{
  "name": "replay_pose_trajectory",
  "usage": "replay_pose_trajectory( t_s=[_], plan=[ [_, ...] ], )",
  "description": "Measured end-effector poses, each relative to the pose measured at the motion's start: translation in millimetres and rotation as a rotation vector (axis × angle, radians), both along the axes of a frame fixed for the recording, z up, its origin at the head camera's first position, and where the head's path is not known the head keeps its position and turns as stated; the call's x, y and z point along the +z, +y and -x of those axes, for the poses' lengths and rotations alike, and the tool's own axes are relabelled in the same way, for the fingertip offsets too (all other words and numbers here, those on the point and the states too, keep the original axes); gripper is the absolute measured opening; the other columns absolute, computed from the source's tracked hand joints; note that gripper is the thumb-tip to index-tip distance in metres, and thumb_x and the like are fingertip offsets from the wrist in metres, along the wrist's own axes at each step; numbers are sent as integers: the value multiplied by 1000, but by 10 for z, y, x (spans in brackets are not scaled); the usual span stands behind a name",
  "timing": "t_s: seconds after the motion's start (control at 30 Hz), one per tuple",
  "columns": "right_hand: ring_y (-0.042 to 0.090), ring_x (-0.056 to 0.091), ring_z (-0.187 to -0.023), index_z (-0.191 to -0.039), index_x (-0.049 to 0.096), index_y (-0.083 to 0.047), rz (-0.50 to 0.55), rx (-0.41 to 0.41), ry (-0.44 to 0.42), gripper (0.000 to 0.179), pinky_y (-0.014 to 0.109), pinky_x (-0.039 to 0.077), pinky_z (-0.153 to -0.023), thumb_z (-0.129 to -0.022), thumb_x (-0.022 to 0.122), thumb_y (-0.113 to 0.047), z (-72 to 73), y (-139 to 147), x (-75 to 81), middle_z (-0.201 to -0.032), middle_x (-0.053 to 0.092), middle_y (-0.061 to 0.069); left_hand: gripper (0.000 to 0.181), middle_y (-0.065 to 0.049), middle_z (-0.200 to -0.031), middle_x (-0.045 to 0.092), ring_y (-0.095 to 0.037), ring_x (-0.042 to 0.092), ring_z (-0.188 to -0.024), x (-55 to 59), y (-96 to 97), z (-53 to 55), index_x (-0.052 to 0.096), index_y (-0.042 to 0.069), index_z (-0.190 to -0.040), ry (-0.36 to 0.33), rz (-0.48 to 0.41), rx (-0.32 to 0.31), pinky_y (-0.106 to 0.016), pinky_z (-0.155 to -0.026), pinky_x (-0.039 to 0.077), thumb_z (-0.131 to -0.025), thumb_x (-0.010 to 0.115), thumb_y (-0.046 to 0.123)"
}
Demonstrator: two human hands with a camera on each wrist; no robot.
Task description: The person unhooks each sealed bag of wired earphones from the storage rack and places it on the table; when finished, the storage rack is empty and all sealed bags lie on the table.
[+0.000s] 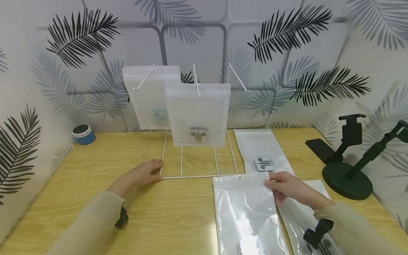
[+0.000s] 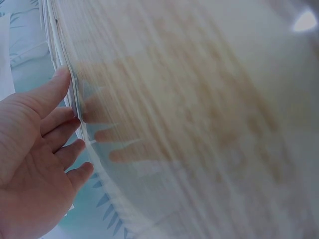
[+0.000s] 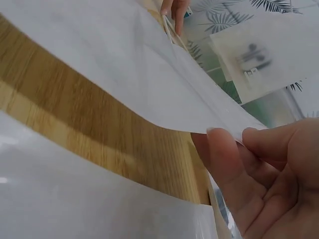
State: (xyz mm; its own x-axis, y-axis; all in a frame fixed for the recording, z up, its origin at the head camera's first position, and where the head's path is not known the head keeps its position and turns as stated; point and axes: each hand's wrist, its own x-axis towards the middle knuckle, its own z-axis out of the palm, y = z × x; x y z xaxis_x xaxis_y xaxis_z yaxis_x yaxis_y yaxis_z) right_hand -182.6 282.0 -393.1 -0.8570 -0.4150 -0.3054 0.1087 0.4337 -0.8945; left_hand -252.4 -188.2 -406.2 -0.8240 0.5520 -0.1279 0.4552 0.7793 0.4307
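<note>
A white wire display rack stands on the table, three hooks at its top. My left hand holds the front left corner of its base, thumb and fingers on either side of the wire in the left wrist view. My right hand pinches the upper right edge of a white zip bag, lifted off the wood in the right wrist view. Something boxy shows faintly through its lower part. One frosted zip bag hangs on the left hook, another on the middle hook. The right hook carries nothing.
Behind the right hand, a second white bag with boxed earphones lies beside the rack. A third bag lies under the right forearm. A dark stand, a phone and a blue round device sit near the edges.
</note>
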Motion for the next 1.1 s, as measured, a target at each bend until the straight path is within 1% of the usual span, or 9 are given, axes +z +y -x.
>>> replay_pose_trajectory(
  t_s=[0.1, 0.27, 0.47, 0.63, 0.77, 0.93, 1.1],
  plan=[
    [16, 59, -53, -92, 58, 2, -74, 11, 15, 25, 30, 53, -50, -94, 54, -22, 26, -17, -44, -63, 60, 8, 60, -28, -141, 29, -45, 21, -130, 2, 6, -3, 33, -10, -137, -6, -1, 4, -55, -104, 21, -92, 59, 20],
    [19, 60, -52, -83, 56, 0, -209, 2, 55, 20, 32, 52, -47, -92, 57, -17, 63, -63, -81, -61, 60, 8, 60, -28, -142, 28, -44, 20, -131, -19, 2, 7, 33, -9, -138, -7, -5, 8, -54, -104, 20, -92, 59, 20],
    [18, 59, -48, -77, 56, -3, -330, -12, 68, 19, 28, 50, -43, -90, 60, -15, 108, -114, -140, -57, 59, 8, 61, -27, -142, 28, -43, 20, -131, -43, -9, 22, 32, -9, -138, -6, -2, 4, -54, -104, 20, -91, 59, 20],
    [17, 59, -46, -72, 56, -4, -397, 9, 72, 22, 27, 49, -41, -89, 62, -17, 136, -129, -185, -55, 59, 8, 60, -27, -142, 29, -44, 20, -131, -34, -12, 28, 33, -9, -138, -10, -5, 3, -54, -104, 21, -92, 59, 20],
    [15, 56, -42, -69, 57, -4, -444, 29, 87, 25, 26, 48, -40, -88, 63, -20, 147, -141, -182, -53, 58, 6, 61, -27, -142, 28, -44, 20, -131, -34, -9, 29, 33, -9, -138, -11, -3, 3, -54, -104, 21, -92, 59, 20],
    [12, 51, -38, -64, 57, -5, -513, 21, 95, 29, 23, 45, -38, -86, 66, -22, 157, -170, -152, -51, 57, 4, 60, -27, -142, 28, -43, 20, -131, -35, -12, 27, 33, -9, -138, -10, 0, 6, -54, -104, 21, -91, 59, 20],
    [10, 47, -37, -60, 57, -6, -549, 3, 98, 31, 21, 41, -36, -84, 68, -22, 156, -200, -127, -50, 55, 3, 60, -28, -142, 28, -44, 20, -131, -41, -14, 34, 33, -9, -138, -4, 1, -1, -54, -104, 21, -91, 59, 20]
  ],
)
